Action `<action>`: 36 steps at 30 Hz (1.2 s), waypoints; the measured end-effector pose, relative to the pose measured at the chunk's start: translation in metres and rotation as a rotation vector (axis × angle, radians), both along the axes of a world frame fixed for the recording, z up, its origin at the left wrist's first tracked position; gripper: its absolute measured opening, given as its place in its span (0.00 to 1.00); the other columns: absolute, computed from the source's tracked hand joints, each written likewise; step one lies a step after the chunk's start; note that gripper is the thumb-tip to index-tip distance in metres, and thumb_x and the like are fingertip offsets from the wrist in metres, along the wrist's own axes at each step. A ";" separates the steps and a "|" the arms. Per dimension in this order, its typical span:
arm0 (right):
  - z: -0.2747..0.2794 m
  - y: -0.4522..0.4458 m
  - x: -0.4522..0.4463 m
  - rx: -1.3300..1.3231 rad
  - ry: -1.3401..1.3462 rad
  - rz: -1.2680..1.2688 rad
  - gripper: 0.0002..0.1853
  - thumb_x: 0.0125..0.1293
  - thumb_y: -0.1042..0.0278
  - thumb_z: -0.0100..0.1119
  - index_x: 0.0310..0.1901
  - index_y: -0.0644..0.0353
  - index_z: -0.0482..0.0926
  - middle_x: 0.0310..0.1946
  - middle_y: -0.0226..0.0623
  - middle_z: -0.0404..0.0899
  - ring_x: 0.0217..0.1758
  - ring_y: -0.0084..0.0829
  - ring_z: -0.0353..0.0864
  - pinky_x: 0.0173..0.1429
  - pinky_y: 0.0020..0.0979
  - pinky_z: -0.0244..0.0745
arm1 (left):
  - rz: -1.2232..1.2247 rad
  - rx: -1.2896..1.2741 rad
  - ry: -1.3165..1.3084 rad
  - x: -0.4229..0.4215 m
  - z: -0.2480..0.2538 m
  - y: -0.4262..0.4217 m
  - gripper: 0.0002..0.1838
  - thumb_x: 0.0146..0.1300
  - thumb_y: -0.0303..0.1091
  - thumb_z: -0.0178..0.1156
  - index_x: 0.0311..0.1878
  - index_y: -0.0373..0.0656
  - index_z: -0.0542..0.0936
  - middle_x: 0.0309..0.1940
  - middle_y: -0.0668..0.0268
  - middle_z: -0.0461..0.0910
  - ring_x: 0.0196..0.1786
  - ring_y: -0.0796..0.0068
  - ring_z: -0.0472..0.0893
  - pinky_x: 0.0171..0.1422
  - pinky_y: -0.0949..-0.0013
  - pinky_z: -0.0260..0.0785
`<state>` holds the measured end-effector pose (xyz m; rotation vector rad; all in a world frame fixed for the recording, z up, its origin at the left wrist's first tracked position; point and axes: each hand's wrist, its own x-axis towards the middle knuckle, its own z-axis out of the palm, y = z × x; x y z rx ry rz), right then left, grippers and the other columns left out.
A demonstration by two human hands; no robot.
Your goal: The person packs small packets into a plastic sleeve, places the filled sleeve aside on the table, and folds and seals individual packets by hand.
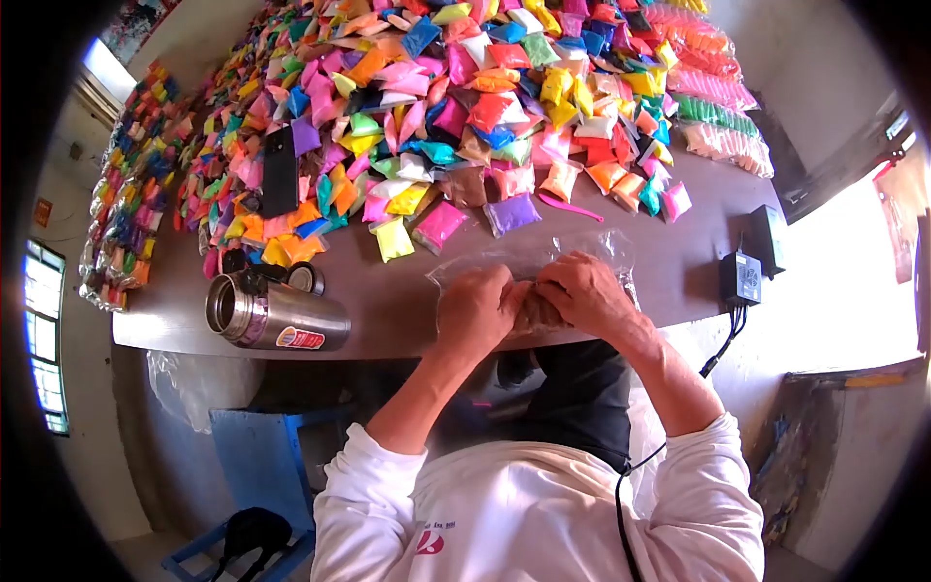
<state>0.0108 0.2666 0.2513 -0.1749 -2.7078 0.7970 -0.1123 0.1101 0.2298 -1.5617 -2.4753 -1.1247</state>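
Observation:
At the table's near edge, my left hand [475, 308] and my right hand [590, 294] are close together, fingers bent and pinching a clear plastic bag [524, 258]. The bag spreads out behind and beside my knuckles. Something brown [538, 315] shows between my hands; whether it is inside the bag I cannot make out. Just beyond the bag lie a yellow packet [393, 239], a pink packet [441, 225] and a purple packet [512, 214]. A pink strip [570, 207] lies to their right.
A big heap of small colourful packets [388, 107] covers the far table. Clear bags of packed rows [718, 116] stand at the right back. A steel flask [281, 312] lies on its side, left. A black phone [280, 175] rests on the heap. A black box with cables [741, 279] sits right.

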 end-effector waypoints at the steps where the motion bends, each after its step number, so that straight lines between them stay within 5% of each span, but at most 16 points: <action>1: 0.004 0.001 0.000 -0.003 0.010 0.021 0.04 0.59 0.69 0.60 0.33 0.59 0.81 0.32 0.40 0.81 0.42 0.45 0.80 0.51 0.42 0.74 | 0.000 0.000 0.001 0.000 0.000 0.000 0.14 0.62 0.36 0.67 0.27 0.41 0.73 0.21 0.57 0.79 0.28 0.51 0.80 0.33 0.52 0.70; 7: 0.028 0.009 0.012 0.078 0.087 -0.099 0.07 0.61 0.66 0.62 0.35 0.60 0.84 0.33 0.40 0.82 0.44 0.43 0.81 0.52 0.42 0.74 | 0.025 0.047 -0.016 0.006 -0.002 -0.006 0.15 0.63 0.37 0.66 0.26 0.41 0.73 0.21 0.57 0.78 0.27 0.50 0.79 0.33 0.51 0.70; 10: 0.027 0.016 0.014 0.018 -0.116 -0.106 0.08 0.62 0.65 0.63 0.33 0.61 0.82 0.33 0.40 0.81 0.44 0.44 0.80 0.50 0.43 0.74 | 0.029 0.045 -0.014 0.005 -0.003 -0.004 0.16 0.63 0.38 0.66 0.25 0.41 0.73 0.21 0.56 0.78 0.28 0.49 0.79 0.32 0.51 0.70; 21: 0.026 0.008 0.005 -0.008 0.025 0.009 0.08 0.64 0.67 0.60 0.38 0.62 0.83 0.34 0.41 0.81 0.42 0.47 0.79 0.47 0.44 0.74 | 0.035 0.041 -0.035 0.007 -0.004 -0.005 0.16 0.63 0.39 0.65 0.25 0.42 0.73 0.21 0.56 0.78 0.28 0.48 0.79 0.33 0.48 0.70; 33: 0.000 0.007 -0.014 0.009 -0.283 0.108 0.09 0.65 0.67 0.55 0.39 0.61 0.83 0.37 0.45 0.82 0.48 0.50 0.79 0.52 0.46 0.73 | 0.040 0.035 0.026 0.009 -0.002 -0.004 0.16 0.62 0.39 0.66 0.26 0.41 0.72 0.22 0.54 0.77 0.29 0.47 0.78 0.34 0.48 0.70; 36: 0.007 0.008 -0.011 -0.087 -0.151 0.175 0.09 0.65 0.68 0.55 0.37 0.61 0.83 0.37 0.47 0.82 0.48 0.51 0.79 0.51 0.47 0.74 | 0.058 0.011 0.047 0.008 -0.002 -0.006 0.16 0.62 0.39 0.66 0.26 0.41 0.72 0.22 0.54 0.77 0.29 0.47 0.78 0.34 0.48 0.70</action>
